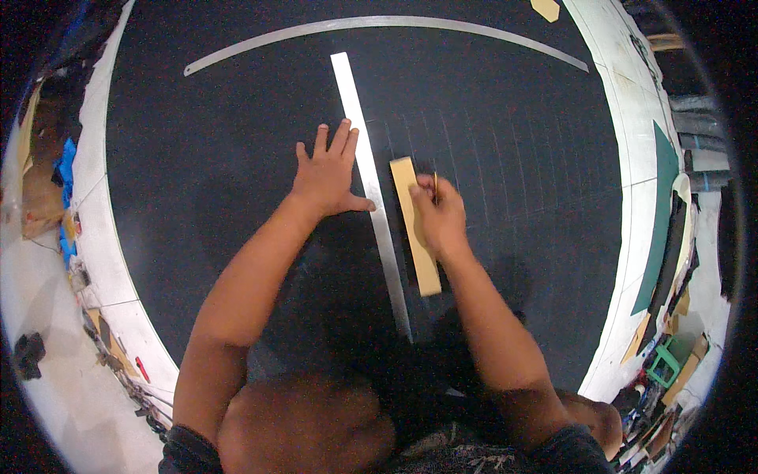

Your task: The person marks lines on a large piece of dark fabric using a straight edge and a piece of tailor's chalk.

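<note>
A long metal ruler [364,162] lies lengthwise on a wide sheet of black material [237,158]. My left hand [325,180] is spread flat beside it, with the thumb and some fingertips resting on its left edge. To the right lies a straight tan strip [412,225], which looks like card, slanted almost parallel to the ruler. My right hand [440,212] is at the strip's right edge, its thumb against it. Its fingers are curled round a thin yellowish stick [436,186], too small to name surely. Faint pale lines run across the black sheet on the right.
A second long metal ruler [387,22] lies crosswise at the far side. Beyond it is a small tan piece [545,9]. White table surface [604,332] borders the black sheet. Scraps and a green frame-like object [665,362] lie at the right; blue material [68,170] is at the left.
</note>
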Demonstrator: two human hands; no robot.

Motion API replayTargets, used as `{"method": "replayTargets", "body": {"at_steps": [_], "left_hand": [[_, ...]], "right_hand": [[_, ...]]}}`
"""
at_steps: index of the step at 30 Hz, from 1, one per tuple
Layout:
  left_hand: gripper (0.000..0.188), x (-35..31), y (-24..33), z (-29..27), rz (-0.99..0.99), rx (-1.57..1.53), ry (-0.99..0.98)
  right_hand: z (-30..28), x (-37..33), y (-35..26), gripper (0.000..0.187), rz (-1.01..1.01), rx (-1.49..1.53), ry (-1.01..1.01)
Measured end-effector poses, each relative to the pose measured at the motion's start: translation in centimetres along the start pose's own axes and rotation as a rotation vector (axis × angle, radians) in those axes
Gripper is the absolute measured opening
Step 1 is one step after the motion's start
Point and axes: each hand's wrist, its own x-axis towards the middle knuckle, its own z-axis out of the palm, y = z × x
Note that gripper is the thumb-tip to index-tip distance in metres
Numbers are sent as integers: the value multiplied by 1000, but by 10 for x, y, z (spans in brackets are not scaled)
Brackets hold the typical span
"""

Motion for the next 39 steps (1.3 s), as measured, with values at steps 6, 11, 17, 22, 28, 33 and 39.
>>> {"method": "replayTargets", "body": {"at_steps": [6, 11, 17, 22, 28, 33, 39], "left_hand": [[149, 1, 8, -6, -21, 42, -47], [150, 4, 12, -5, -12, 51, -42], [149, 4, 8, -3, -13, 65, -51], [150, 4, 7, -1, -7, 56, -33], [150, 3, 8, -2, -6, 52, -38], [150, 3, 7, -2, -19, 56, -44], [153, 7, 9, 0, -30, 37, -69]], "right_hand": [[-28, -108, 61, 23, 102, 59, -1], [-27, -125, 67, 23, 139, -15, -3], [-23, -121, 67, 24, 172, 0, 18], [-22, -122, 67, 25, 158, 36, 28], [-20, -121, 72, 24, 164, 56, 23], [-20, -122, 71, 24, 171, 46, 21], [-23, -123, 72, 23, 198, 13, 19]]}}
